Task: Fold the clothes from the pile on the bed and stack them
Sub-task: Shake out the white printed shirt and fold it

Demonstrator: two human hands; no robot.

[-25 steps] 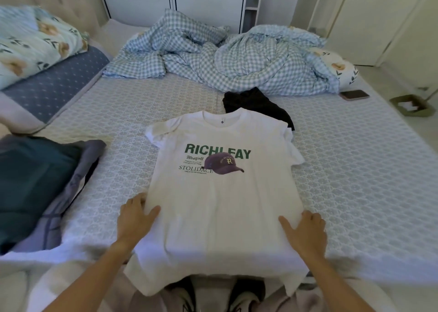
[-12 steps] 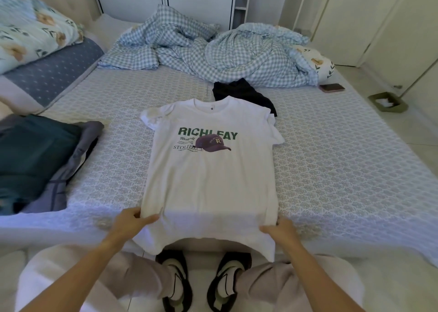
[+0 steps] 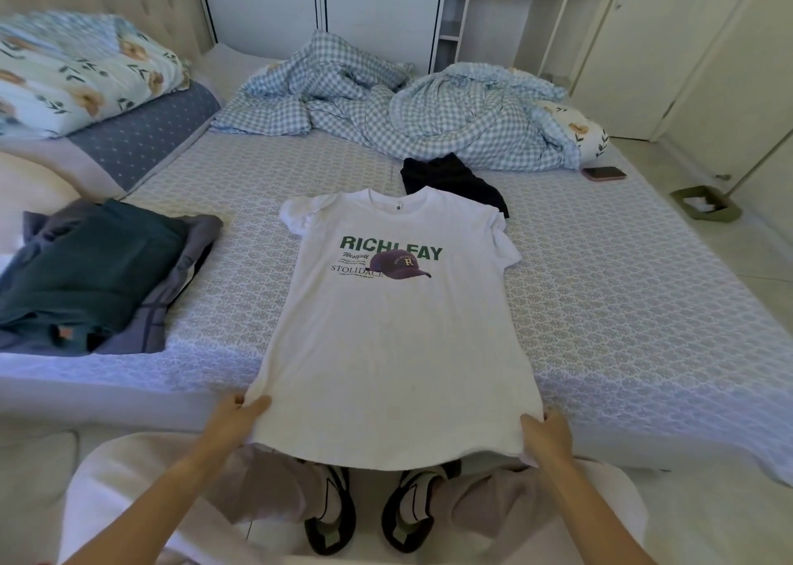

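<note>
Head cam: both hands (image 3: 234,420) (image 3: 547,438) grip tee (image 3: 399,350) hem, pulled nearer vs before.

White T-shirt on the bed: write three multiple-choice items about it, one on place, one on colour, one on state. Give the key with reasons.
1. Where does the black garment lie relative to the T-shirt?
A. beyond its collar, toward the right shoulder
B. on its hem
C. left of it, on the stack

2. What colour is the large lettering on the T-shirt?
A. red
B. green
C. blue

3. How is the T-shirt held?
A. one hand at the collar
B. no hand touches it
C. both hands grip the hem corners

Key:
1 A: the black garment shows past the collar of the T-shirt.
2 B: the block lettering is green.
3 C: the left hand and the right hand each pinch a hem corner, with the shirt spread flat, print up.
</note>
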